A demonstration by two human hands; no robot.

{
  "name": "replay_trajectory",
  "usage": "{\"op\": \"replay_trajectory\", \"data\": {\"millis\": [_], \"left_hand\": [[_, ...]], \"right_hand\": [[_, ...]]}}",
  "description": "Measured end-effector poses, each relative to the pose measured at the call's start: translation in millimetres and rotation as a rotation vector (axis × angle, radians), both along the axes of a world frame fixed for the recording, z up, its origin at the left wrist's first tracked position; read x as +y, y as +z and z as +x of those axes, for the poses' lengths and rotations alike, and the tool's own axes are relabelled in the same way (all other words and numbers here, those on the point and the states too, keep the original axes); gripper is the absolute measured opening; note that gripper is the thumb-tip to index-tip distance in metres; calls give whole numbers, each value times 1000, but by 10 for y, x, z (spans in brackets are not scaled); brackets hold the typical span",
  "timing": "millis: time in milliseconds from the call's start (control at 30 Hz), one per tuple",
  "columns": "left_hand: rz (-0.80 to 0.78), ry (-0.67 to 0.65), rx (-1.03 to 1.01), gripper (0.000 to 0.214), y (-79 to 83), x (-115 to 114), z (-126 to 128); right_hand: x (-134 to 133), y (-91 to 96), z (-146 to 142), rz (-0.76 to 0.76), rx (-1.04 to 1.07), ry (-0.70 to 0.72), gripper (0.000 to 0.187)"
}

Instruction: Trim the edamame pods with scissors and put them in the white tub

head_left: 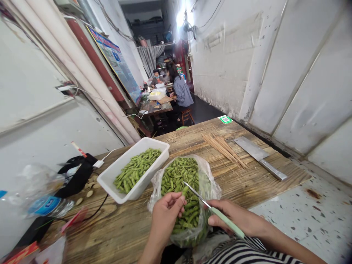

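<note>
A clear plastic bag (210, 183) full of green edamame pods (180, 170) stands open on the wooden table's near side. Over the pods, my left hand (167, 211) is closed in a pinch, with a green pod (185, 191) showing at its fingertips. My right hand (229, 214) grips scissors (227, 221) with light green handles, seen edge-on. Their metal blades point up and left, close to my left fingertips. Left of the bag, a white plastic tub (133, 146) holds more edamame pods (137, 168).
Thin wooden skewers (225, 150) and a cleaver (258, 156) lie at the right on the table (110, 234). A water bottle (51, 206), a black box (79, 165) and a charger cable (108, 154) are at the left. Farther back, two people sit at another table (158, 107).
</note>
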State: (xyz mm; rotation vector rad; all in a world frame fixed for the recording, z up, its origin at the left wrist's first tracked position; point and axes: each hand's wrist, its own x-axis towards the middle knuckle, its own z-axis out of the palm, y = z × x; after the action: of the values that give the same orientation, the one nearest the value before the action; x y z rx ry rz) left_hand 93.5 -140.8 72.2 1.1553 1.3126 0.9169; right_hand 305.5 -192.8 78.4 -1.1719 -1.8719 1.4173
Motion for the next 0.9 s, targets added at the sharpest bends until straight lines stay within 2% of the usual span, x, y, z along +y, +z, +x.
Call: {"op": "replay_trajectory", "data": {"millis": [133, 233, 400, 567, 633, 767, 900], "left_hand": [[-1, 2, -22, 37, -55, -18, 28], [36, 51, 9, 38, -77, 8, 4], [131, 139, 83, 37, -78, 80, -71], [126, 101, -198, 28, -54, 70, -48], [100, 70, -250, 26, -46, 62, -31], [114, 43, -155, 27, -60, 79, -36], [119, 82, -62, 35, -73, 87, -45]], "right_hand": [[-8, -78, -49, -118, 49, -47, 46], [3, -148, -77, -181, 61, -87, 48], [15, -109, -60, -82, 11, -123, 46], [20, -41, -15, 8, -63, -101, 45], [26, -45, -7, 29, -88, -95, 42], [26, -40, -3, 28, -122, -79, 39], [18, -1, -11, 20, -148, -66, 39]]}}
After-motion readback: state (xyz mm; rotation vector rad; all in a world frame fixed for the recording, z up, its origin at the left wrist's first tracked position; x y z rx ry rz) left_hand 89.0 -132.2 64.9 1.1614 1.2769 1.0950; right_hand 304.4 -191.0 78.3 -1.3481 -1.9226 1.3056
